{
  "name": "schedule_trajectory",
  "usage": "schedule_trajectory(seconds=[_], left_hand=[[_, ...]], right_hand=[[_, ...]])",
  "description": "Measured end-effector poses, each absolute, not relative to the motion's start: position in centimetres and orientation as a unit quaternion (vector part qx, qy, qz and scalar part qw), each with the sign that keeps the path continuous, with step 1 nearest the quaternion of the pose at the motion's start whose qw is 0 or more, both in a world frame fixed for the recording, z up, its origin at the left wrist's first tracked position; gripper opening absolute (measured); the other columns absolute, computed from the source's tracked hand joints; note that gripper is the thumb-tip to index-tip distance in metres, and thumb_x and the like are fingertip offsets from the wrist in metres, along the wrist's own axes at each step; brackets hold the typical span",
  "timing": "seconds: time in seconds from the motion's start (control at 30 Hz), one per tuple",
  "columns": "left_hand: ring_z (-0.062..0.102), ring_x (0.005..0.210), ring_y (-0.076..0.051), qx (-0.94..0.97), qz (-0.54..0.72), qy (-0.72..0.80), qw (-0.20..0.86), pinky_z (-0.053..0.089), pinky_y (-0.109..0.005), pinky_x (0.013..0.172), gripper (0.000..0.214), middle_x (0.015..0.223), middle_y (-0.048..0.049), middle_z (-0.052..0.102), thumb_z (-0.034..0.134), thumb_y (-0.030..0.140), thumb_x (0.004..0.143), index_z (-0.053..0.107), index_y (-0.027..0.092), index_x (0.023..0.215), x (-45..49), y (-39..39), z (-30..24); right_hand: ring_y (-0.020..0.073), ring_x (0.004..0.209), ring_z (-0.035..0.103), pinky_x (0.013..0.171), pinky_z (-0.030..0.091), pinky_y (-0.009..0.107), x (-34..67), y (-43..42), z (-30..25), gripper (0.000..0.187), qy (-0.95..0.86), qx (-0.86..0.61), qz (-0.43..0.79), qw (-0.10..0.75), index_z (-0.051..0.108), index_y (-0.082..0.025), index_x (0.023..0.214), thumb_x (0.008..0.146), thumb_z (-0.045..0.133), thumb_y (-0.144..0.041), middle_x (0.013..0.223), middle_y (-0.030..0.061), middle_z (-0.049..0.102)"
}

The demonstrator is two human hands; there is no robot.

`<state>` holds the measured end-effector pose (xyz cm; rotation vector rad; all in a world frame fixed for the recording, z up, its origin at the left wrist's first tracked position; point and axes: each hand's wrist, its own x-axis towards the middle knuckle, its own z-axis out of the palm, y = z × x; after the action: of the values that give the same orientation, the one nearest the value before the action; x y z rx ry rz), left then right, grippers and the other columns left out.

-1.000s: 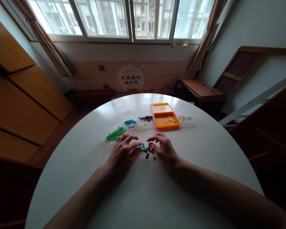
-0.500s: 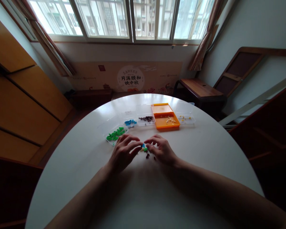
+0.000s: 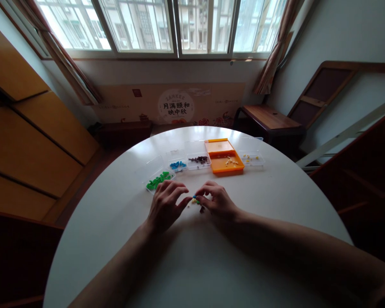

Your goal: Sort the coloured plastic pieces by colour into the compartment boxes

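Both my hands rest on the round white table [image 3: 276, 205], on either side of a small pile of tiny coloured pieces [image 3: 196, 202]. My left hand [image 3: 165, 206] lies with its fingers spread and curved, the index tip touching the left edge of the pile, and it holds nothing I can see. The fingers of my right hand [image 3: 217, 201] are curled, with thumb and index pinched together on a small blue piece [image 3: 194, 197] at the top of the pile. A few dark pieces lie half hidden under the right hand.
A row of small open boxes stands beyond my hands: green pieces [image 3: 157, 181], blue pieces [image 3: 177, 164], dark pieces [image 3: 198, 160], an orange box [image 3: 226, 162] and a clear box with yellow bits [image 3: 252, 159]. A wooden bench [image 3: 269, 119] stands behind the table.
My hands have drawn closer together around the pile. The right thumb and index have closed on the blue piece. The view has shifted slightly.
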<state>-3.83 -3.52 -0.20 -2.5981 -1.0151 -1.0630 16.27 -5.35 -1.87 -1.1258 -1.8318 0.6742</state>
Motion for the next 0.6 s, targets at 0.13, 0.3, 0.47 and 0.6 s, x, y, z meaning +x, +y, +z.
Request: schedule_trajectory(seconds=[0.13,0.3,0.47,0.6], left_hand=[[0.056,0.088,-0.022,-0.837,-0.347,-0.412,0.093,0.043,-0.037,0.08,0.008,0.086,-0.0041,0.067,0.063,0.025,0.084,0.06,0.019,0.08,-4.4,-3.6,-0.3],[0.056,0.089,-0.024,-0.828,-0.331,-0.444,0.088,0.043,-0.039,0.079,0.006,0.087,-0.0058,0.065,0.06,0.023,0.085,0.059,0.019,0.08,-4.8,-3.5,-0.6],[0.055,0.089,-0.024,-0.848,-0.32,-0.419,0.056,0.044,-0.04,0.082,0.006,0.091,-0.0067,0.066,0.057,0.021,0.086,0.063,0.018,0.085,-4.9,-3.4,-0.9],[0.054,0.1,-0.023,-0.883,-0.291,-0.367,0.02,0.043,-0.04,0.088,0.023,0.106,-0.0066,0.067,0.051,0.017,0.089,0.064,0.02,0.108,-4.6,-3.4,-1.1]], right_hand=[[0.015,0.075,0.057,0.073,0.045,0.029,15.3,-2.4,-1.0,0.005,-0.771,-0.444,0.212,0.405,0.072,-0.018,0.08,0.081,0.067,-0.018,0.078,0.0026,0.061],[0.0192,0.087,0.058,0.084,0.043,0.035,12.9,3.7,0.5,0.008,-0.767,-0.492,0.123,0.393,0.073,-0.019,0.082,0.084,0.064,-0.019,0.084,0.0049,0.064],[0.0182,0.083,0.058,0.079,0.045,0.033,11.9,6.9,0.7,0.016,-0.739,-0.523,0.122,0.407,0.074,-0.018,0.092,0.087,0.06,-0.023,0.091,0.0072,0.066],[0.0176,0.08,0.059,0.08,0.046,0.033,12.8,5.9,-0.4,0.014,-0.733,-0.513,0.124,0.429,0.074,-0.019,0.09,0.085,0.061,-0.02,0.088,0.0059,0.066]])
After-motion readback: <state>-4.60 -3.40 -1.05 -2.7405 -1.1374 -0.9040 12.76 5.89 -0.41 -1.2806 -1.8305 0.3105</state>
